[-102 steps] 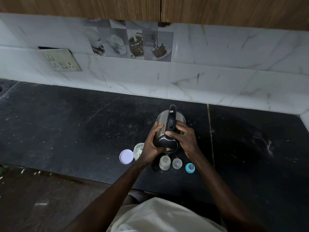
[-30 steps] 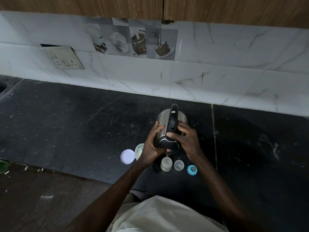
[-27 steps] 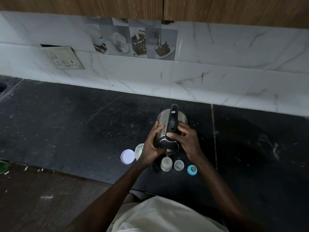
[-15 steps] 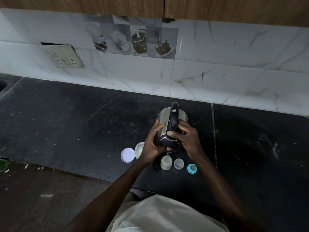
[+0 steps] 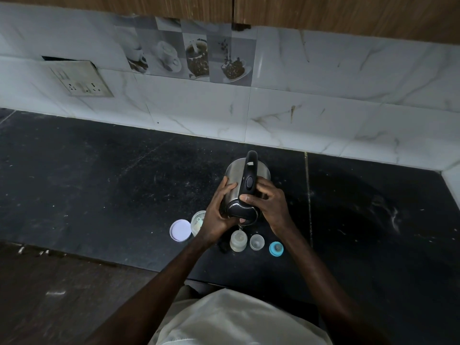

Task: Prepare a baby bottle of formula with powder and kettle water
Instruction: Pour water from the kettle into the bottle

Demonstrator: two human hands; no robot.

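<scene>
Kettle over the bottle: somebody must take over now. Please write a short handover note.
Left hand grips the kettle by its body; right hand grips its handle.
Kettle tilted, spout just above the open bottle on the counter; a thin stream seems to fall.
Powder tub is open, its lid beside it; clear cap and blue teat ring stand right of the bottle.
Remaining: finish pouring, set kettle down, fit ring and cap.
Powder in bottle: cannot tell.
</scene>
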